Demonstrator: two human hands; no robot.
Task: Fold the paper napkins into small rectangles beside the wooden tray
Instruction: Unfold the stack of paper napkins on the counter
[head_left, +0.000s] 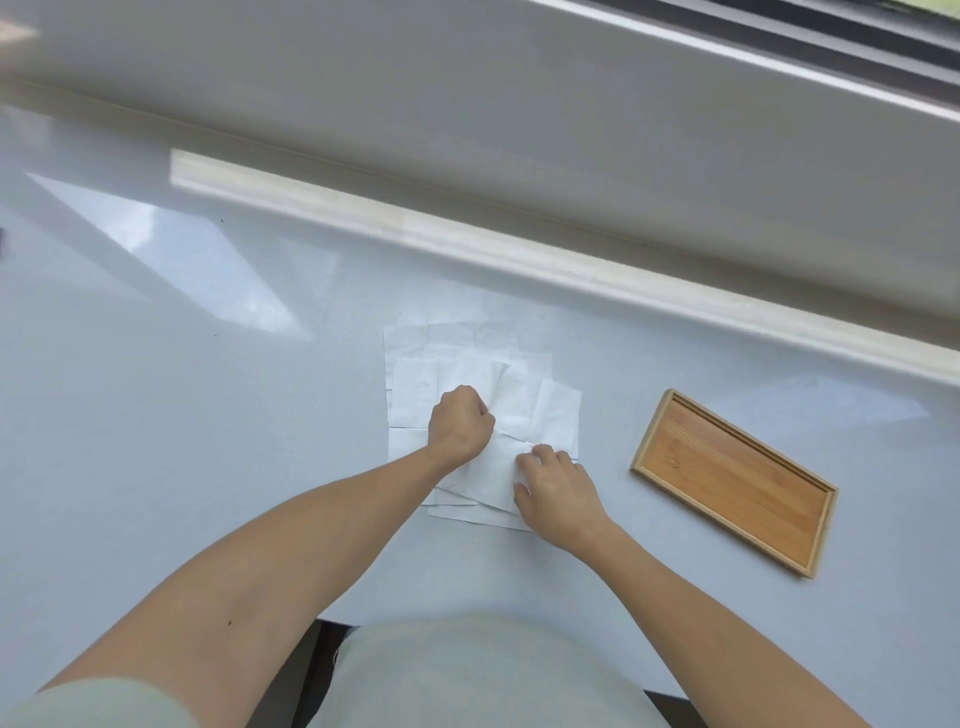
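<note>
A loose pile of white paper napkins (457, 358) lies spread and overlapping on the white table, in the middle. My left hand (460, 426) rests on the pile as a closed fist, pinching the top napkin's edge. My right hand (556, 491) lies on the pile's near right corner, its fingertips gripping the same napkin's edge. The wooden tray (649, 447), a shallow rectangular one with nothing in it, lies flat to the right of the napkins, apart from them and from both hands.
A raised white ledge (467, 244) runs along the far side of the table (156, 415), below a window frame. The table's near edge lies just in front of my body.
</note>
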